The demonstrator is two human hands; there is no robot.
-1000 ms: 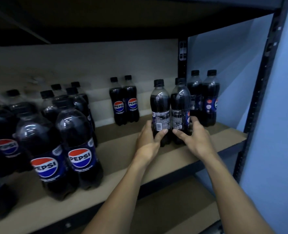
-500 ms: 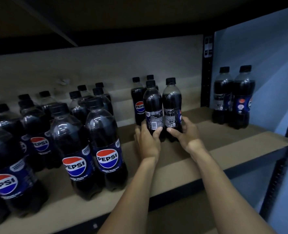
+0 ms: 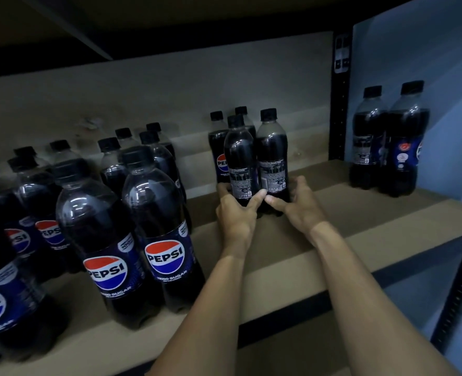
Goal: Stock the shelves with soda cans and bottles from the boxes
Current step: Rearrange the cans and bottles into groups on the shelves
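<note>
Brown wooden shelf board holds everything. Big dark plastic Pepsi bottles stand far left of the black metal post. Two small dark plastic soda bottles stand nearer that post, touching. One left hand grips one low down, the right hand grips the other. They look full, heavy and slippery; hold them low.

blue wall at right, pale back wall behind
</note>
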